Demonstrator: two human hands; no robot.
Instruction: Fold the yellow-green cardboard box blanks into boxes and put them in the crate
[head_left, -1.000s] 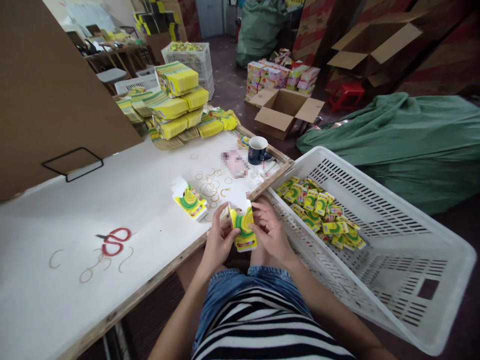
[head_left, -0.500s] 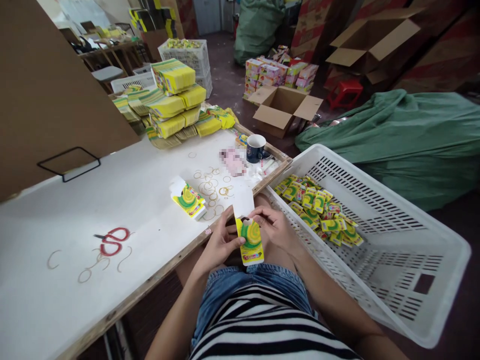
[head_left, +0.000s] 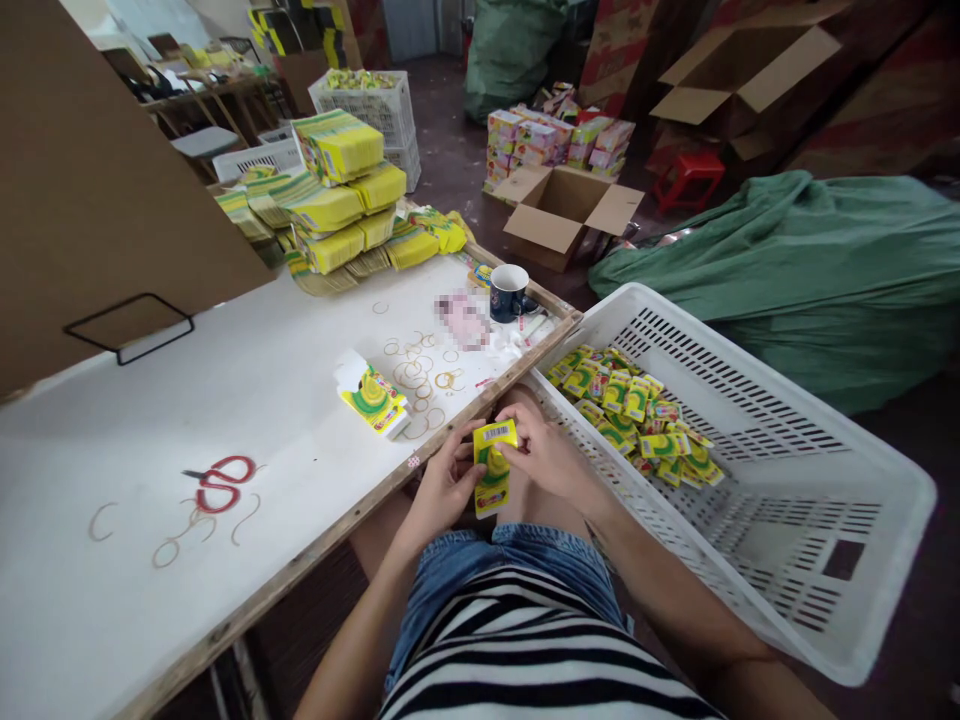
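Over my lap, a small yellow-and-green carton (head_left: 492, 466) is held between both hands, its barcode flap folded down at the top. My left hand (head_left: 448, 478) grips its left side, the thumb on the front. At the upper right edge, my right hand (head_left: 541, 447) presses on the flap with its thumb, fingers curled behind. On the white table, just left of my hands, lies a small stack of flattened cartons (head_left: 375, 400). To my right stands a white plastic crate (head_left: 795, 500) with many small filled cartons (head_left: 637, 408) heaped at its far end.
Red-handled scissors (head_left: 225, 482) and loose rubber bands (head_left: 412, 375) lie on the table (head_left: 285, 420). A dark mug (head_left: 508, 294) stands near its far corner. Bundled flat cartons (head_left: 345, 200) are piled at the back. Beyond are an open cardboard box (head_left: 559, 215) and a green sack (head_left: 787, 270).
The white inner flap that stood up from the carton is now folded over, bringing the barcode side to the front. My right hand has shifted slightly with it.
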